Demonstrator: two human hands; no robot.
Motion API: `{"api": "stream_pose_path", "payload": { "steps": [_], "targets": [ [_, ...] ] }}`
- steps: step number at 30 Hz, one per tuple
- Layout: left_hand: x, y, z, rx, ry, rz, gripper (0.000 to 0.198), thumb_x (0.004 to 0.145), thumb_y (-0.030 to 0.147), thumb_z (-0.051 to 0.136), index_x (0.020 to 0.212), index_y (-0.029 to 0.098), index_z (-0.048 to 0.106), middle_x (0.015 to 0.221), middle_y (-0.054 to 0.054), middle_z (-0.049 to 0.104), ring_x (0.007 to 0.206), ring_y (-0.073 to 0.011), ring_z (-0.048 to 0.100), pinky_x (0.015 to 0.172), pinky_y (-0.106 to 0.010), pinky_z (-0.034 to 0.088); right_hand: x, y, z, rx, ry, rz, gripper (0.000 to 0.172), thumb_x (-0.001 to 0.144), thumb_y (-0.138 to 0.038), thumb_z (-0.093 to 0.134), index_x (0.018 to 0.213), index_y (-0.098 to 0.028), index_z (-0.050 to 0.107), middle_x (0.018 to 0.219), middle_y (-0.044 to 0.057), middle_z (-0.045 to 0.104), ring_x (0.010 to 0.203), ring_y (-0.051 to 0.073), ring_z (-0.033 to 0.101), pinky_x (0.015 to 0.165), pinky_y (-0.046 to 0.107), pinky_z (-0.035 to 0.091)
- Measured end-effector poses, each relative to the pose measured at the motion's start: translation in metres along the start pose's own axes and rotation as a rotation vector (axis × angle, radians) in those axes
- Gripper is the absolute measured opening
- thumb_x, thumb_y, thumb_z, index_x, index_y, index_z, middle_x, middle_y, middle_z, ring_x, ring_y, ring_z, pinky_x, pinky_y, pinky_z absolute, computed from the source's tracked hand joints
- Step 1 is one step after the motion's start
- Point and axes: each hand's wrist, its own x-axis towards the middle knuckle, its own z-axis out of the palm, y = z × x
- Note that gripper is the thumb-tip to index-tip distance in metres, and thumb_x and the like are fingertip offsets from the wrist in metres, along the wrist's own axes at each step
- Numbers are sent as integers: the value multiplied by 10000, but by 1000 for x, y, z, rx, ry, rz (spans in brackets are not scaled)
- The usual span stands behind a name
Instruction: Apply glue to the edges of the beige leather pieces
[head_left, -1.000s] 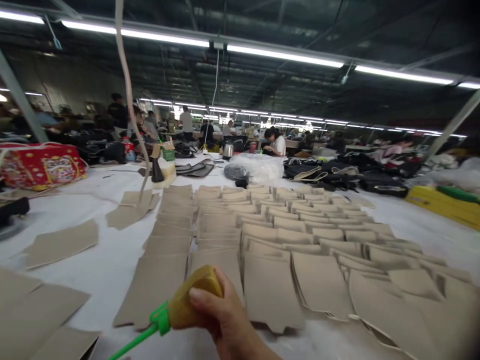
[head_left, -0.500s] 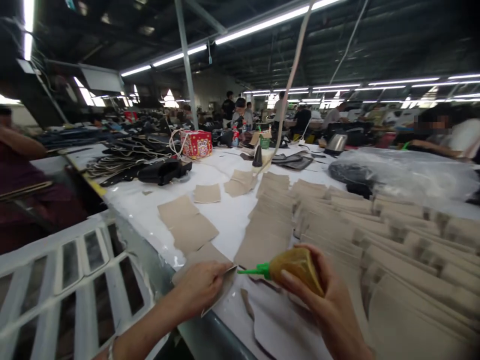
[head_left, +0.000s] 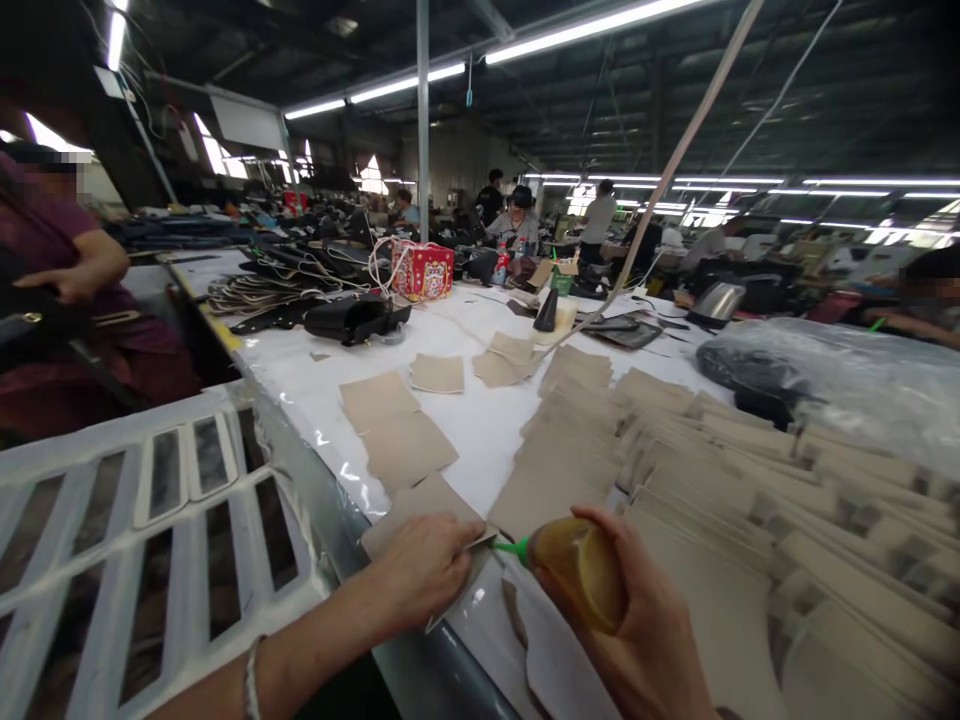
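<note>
My right hand [head_left: 652,610] is wrapped around a squeeze bottle [head_left: 581,570] of amber liquid with a green nozzle [head_left: 514,547]. The nozzle points left, its tip at the edge of a beige flat piece [head_left: 480,545] near the table's front edge. My left hand [head_left: 431,560] grips that piece, fingers bent over it and thumb hidden. Under and behind the left hand lies another beige sheet [head_left: 431,495]. Below the bottle are pale cut pieces [head_left: 551,640] with a darker edge, partly covered by my right hand.
Overlapping rows of beige pieces [head_left: 697,500] cover the table's right side. Loose sheets [head_left: 409,445] lie ahead. Further back are a red patterned box [head_left: 422,270], black leather parts [head_left: 352,318], a dark cone [head_left: 547,310] and clear plastic [head_left: 847,370]. A white slatted rack [head_left: 187,560] adjoins on the left, near a co-worker [head_left: 67,270].
The view has swung left, so the scene sits further right. The bottle is turned more end-on, its nozzle still at the piece's edge. My left hand keeps its hold on the piece.
</note>
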Motion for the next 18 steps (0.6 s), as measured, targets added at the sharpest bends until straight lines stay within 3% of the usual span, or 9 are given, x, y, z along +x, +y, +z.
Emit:
{"api": "stream_pose_path", "payload": {
  "steps": [7, 13, 18],
  "targets": [
    [-3, 2, 2, 5, -2, -12, 440, 862, 226, 356, 1226, 339, 577, 932, -39, 652, 905, -231, 629, 818, -321, 437, 1, 8, -1, -25, 1, 78, 481, 778, -487, 686, 1166, -262, 512, 1062, 41, 624, 850, 254, 622, 727, 353, 493],
    [-5, 4, 3, 3, 3, -8, 413, 880, 243, 342, 1206, 341, 576, 874, -33, 612, 852, -221, 617, 771, -313, 434, 1, 6, -2, 94, -10, 227, 504, 763, -543, 691, 1142, -262, 516, 977, 14, 636, 821, 242, 616, 731, 343, 472],
    [-5, 5, 2, 29, -4, -13, 413, 891, 239, 332, 1226, 315, 562, 883, -37, 603, 844, -205, 615, 771, -297, 436, 0, 5, -2, 120, -16, 263, 535, 726, -543, 715, 1130, -247, 527, 957, 21, 645, 809, 250, 618, 725, 342, 469]
  ]
}}
